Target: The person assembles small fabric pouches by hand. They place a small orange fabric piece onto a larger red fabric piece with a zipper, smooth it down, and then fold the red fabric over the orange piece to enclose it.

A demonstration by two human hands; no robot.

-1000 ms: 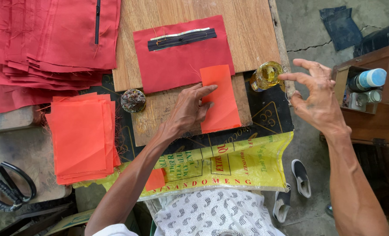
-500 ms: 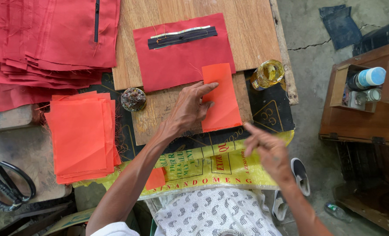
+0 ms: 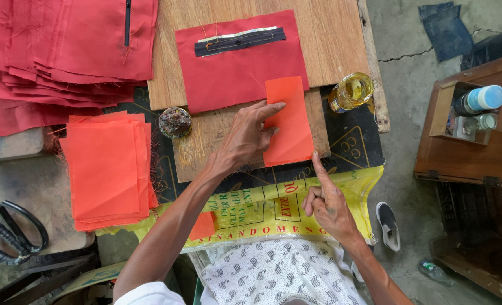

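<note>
Left hand (image 3: 245, 138) atop orange patch (image 3: 289, 121)

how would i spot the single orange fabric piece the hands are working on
Find the wooden board in the middle, with a dark red fabric panel carrying a black zipper. The small orange fabric rectangle overlaps that panel's lower right corner, pressed flat by the left hand, the right hand pointing at its bottom edge. Unlike the orange stack further left, it lies alone.

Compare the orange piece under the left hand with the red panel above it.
The orange piece is small, narrow, plain and bright orange; the red panel is larger, wider, deep red and carries a black zipper strip. The left hand presses only the orange piece. Both lie flat on the wooden board.
</note>
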